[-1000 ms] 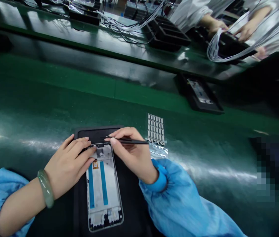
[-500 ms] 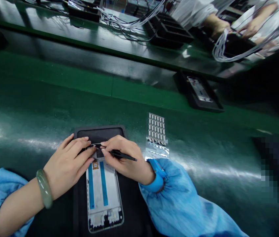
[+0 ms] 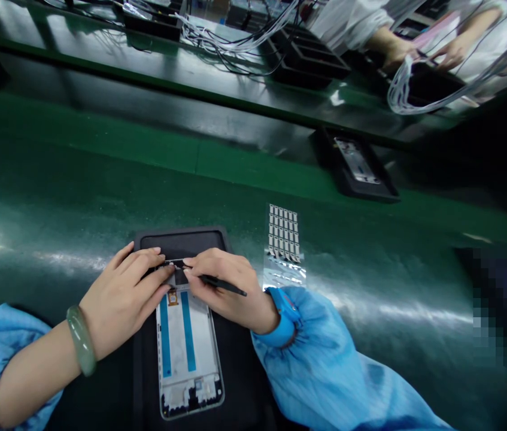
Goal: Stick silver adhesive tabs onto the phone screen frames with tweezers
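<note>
An opened phone frame (image 3: 203,353) with two blue strips lies in a black tray (image 3: 145,236) in front of me. My left hand (image 3: 123,293) lies palm down over its upper left edge. The fingers are stretched and apart, their tips touching the frame near the top. My right hand (image 3: 226,284) pinches black tweezers (image 3: 224,284), whose handle points down to the right. Their tips meet the upper end of the frame, close to my left index finger. Fingers hide much of that spot, so the small part there cannot be made out.
A sheet of small pale parts (image 3: 284,232) lies right of the tray. Farther back stands a second black tray (image 3: 385,188) holding another phone frame (image 3: 356,160). White cables (image 3: 235,41) and black racks (image 3: 309,54) line the back. A co-worker's hands (image 3: 453,52) work at top right.
Both hands stay almost in place at the top of the phone frame. The tweezers have shifted very slightly. The far tray appears a little farther left.
</note>
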Demonstrator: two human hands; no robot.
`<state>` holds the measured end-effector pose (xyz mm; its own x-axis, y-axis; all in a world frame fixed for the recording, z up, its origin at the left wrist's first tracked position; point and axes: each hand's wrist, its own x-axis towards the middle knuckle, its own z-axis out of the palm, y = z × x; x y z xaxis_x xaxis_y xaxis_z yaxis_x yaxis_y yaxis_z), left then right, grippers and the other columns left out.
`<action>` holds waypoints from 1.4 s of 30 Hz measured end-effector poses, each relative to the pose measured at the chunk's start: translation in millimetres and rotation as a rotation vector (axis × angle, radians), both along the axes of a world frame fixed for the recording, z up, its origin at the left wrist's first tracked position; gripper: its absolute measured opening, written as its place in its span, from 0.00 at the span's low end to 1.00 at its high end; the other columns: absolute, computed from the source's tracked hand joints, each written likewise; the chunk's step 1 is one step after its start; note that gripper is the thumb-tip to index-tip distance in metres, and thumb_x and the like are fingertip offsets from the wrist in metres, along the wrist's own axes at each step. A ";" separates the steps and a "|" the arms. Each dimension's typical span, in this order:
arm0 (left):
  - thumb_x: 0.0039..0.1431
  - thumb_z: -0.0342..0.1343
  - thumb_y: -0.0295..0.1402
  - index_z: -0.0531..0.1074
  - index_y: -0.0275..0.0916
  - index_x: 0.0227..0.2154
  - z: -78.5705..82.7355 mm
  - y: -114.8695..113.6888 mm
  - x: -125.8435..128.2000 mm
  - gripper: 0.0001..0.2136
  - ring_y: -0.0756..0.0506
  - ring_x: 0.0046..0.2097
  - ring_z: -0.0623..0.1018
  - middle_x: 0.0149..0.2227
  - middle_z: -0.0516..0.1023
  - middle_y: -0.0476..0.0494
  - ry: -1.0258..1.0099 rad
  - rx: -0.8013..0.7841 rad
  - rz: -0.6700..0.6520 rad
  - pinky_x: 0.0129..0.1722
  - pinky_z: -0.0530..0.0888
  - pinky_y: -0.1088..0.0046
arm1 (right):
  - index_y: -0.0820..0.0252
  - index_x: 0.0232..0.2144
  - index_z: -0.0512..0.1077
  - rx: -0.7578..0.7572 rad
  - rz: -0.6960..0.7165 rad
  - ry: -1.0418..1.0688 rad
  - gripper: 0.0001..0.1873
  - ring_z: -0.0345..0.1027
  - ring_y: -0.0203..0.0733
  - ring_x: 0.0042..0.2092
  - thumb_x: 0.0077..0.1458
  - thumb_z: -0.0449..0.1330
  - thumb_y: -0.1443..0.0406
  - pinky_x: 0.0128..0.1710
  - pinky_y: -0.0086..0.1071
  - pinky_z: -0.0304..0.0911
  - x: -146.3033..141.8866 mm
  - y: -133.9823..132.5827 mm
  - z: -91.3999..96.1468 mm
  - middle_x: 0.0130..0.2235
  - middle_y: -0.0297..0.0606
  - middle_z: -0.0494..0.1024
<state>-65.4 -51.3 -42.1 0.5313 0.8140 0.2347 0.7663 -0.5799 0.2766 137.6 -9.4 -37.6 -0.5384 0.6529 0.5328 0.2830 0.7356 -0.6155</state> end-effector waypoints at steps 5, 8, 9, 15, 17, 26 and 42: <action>0.63 0.45 0.32 0.68 0.38 0.46 0.0 0.4 0.3 0.12 0.42 0.53 0.68 0.46 0.72 0.41 -0.003 0.006 -0.008 0.53 0.64 0.53 | 0.58 0.33 0.65 0.014 0.007 0.007 0.08 0.71 0.35 0.36 0.51 0.59 0.73 0.35 0.27 0.67 0.0 0.3 0.5 0.33 0.35 0.76; 0.63 0.45 0.31 0.68 0.37 0.45 0.2 0.7 0.9 0.11 0.42 0.53 0.69 0.46 0.72 0.41 -0.006 0.010 0.001 0.53 0.64 0.53 | 0.58 0.33 0.66 0.016 0.034 0.005 0.07 0.71 0.35 0.36 0.52 0.57 0.73 0.36 0.28 0.68 0.1 0.8 1.3 0.33 0.35 0.76; 0.63 0.46 0.31 0.68 0.37 0.45 0.3 0.7 1.0 0.11 0.42 0.53 0.69 0.46 0.72 0.41 -0.007 0.011 -0.001 0.53 0.64 0.53 | 0.59 0.33 0.66 0.015 0.043 0.005 0.07 0.71 0.36 0.37 0.52 0.57 0.73 0.35 0.28 0.68 0.2 1.0 1.4 0.33 0.36 0.75; 0.63 0.46 0.31 0.68 0.38 0.46 0.8 0.4 1.1 0.11 0.42 0.53 0.68 0.47 0.72 0.41 -0.003 0.006 0.001 0.54 0.64 0.53 | 0.59 0.34 0.66 0.023 0.067 0.005 0.07 0.72 0.37 0.37 0.52 0.57 0.73 0.35 0.30 0.68 1.2 1.4 0.6 0.33 0.38 0.75; 0.63 0.46 0.31 0.68 0.38 0.46 1.1 0.3 1.2 0.11 0.42 0.53 0.68 0.47 0.72 0.41 -0.003 0.002 0.002 0.54 0.64 0.53 | 0.58 0.34 0.66 0.030 0.059 0.005 0.07 0.72 0.37 0.36 0.53 0.57 0.73 0.35 0.30 0.68 1.3 1.3 0.1 0.33 0.37 0.76; 0.63 0.46 0.31 0.68 0.37 0.46 1.0 0.8 1.4 0.11 0.42 0.53 0.69 0.46 0.72 0.40 -0.017 0.015 -0.004 0.53 0.64 0.53 | 0.58 0.33 0.66 0.024 0.057 0.006 0.06 0.72 0.37 0.36 0.53 0.57 0.73 0.35 0.30 0.69 0.6 1.2 1.2 0.33 0.37 0.76; 0.63 0.46 0.31 0.68 0.38 0.46 1.2 0.9 1.5 0.11 0.42 0.53 0.69 0.46 0.72 0.41 -0.016 0.013 0.012 0.54 0.64 0.53 | 0.58 0.34 0.66 0.020 0.070 0.013 0.07 0.72 0.38 0.37 0.53 0.57 0.73 0.36 0.30 0.69 1.5 1.2 -1.4 0.33 0.37 0.76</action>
